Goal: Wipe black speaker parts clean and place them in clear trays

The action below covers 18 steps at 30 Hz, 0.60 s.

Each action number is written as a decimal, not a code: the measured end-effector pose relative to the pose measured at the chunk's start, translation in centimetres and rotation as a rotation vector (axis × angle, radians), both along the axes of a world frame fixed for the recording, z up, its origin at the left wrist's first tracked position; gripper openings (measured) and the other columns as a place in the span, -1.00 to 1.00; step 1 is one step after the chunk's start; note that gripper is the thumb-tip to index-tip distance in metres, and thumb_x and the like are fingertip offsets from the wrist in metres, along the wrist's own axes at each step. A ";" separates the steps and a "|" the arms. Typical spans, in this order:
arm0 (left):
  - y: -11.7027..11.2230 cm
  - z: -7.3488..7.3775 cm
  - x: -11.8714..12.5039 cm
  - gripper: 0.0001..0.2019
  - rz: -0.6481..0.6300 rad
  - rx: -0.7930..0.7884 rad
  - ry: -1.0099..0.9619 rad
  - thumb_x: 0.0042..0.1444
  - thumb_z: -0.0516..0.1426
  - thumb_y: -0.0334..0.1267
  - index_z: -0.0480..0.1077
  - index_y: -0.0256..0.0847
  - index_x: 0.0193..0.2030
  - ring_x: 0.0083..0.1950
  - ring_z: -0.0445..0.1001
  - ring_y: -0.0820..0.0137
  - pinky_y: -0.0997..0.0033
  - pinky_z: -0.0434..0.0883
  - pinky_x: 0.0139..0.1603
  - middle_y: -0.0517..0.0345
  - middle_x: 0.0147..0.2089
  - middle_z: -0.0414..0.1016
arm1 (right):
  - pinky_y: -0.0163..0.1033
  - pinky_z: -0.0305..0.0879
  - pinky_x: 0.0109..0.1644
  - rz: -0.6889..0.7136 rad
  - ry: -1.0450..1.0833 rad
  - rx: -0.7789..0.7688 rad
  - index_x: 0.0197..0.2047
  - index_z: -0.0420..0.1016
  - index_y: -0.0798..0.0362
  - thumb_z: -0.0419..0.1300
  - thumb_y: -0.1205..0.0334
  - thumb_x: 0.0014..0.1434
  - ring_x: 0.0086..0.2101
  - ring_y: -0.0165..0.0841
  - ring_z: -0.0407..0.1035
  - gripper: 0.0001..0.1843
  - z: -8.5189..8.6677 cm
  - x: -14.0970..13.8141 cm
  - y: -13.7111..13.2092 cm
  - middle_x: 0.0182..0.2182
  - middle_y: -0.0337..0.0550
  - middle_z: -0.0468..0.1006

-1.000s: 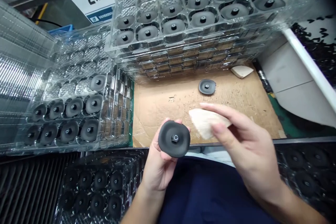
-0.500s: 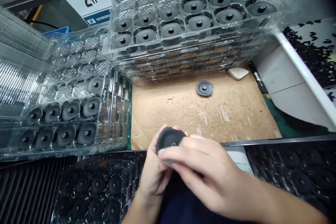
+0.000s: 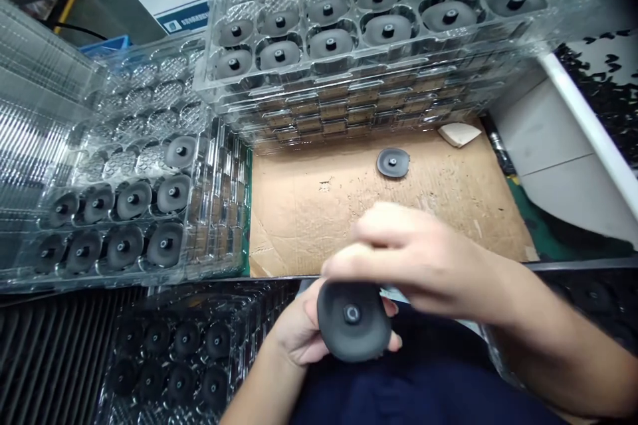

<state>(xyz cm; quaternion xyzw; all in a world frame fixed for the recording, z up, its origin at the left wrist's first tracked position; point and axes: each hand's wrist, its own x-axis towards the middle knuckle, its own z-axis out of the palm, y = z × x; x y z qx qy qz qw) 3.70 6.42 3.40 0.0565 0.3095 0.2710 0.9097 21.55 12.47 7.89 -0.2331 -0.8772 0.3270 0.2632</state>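
A dark grey rounded-square disc with a raised hollow stub at its middle [image 3: 353,319] faces up at me, tilted. My left hand [image 3: 306,329] grips it from behind, fingertips showing past its right edge. Just above the disc's upper edge is my right hand [image 3: 399,259], smeared by motion. Its fingers look curled, and whether they touch the disc or hold anything is hidden. Another such disc [image 3: 393,163] lies stub up on the cardboard sheet [image 3: 299,212], beyond my hands.
A stack of clear trays [image 3: 319,89] with similar discs stands at the back. Another clear tray stack [image 3: 194,239] stands at left, and a dark tray [image 3: 169,352] at lower left. A pale wedge-shaped piece [image 3: 458,134] and a white bin wall [image 3: 588,113] are at right.
The disc in my left hand has come lower and closer and now shows its stubbed face more fully. My right hand has lifted from over its face to its upper edge.
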 end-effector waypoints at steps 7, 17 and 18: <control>0.5 -0.1 0.1 -0.56 -0.036 -0.004 -0.272 -0.21 0.39 -0.28 0.53 -0.20 -0.10 -0.24 0.63 0.26 0.41 0.53 -0.21 0.05 -0.20 0.66 | -0.23 0.38 -0.19 -0.639 0.067 -0.567 -0.12 0.56 -0.04 0.10 0.17 0.25 -0.23 -0.29 0.47 -0.77 -7.3 2.6 -4.5 -0.23 -0.15 0.60; 0.6 -0.2 0.5 -0.58 -0.039 0.050 -0.195 -0.24 0.40 -0.24 0.55 -0.24 -0.15 -0.23 0.61 0.31 0.45 0.49 -0.16 0.08 -0.23 0.64 | -0.27 0.30 -0.31 -0.589 0.135 -0.174 0.02 0.44 -0.09 0.09 0.32 0.27 -0.31 -0.36 0.44 -0.72 -1.1 0.8 -4.5 -0.23 -0.22 0.59; 0.4 -0.3 0.6 -0.61 -0.006 0.056 -0.154 -0.23 0.40 -0.22 0.56 -0.26 -0.19 -0.22 0.60 0.35 0.50 0.47 -0.13 0.10 -0.26 0.63 | -0.25 0.27 -0.33 -0.474 0.133 -0.069 0.02 0.44 -0.03 0.05 0.35 0.28 -0.37 -0.36 0.42 -0.71 -0.5 0.1 -4.3 -0.30 -0.20 0.58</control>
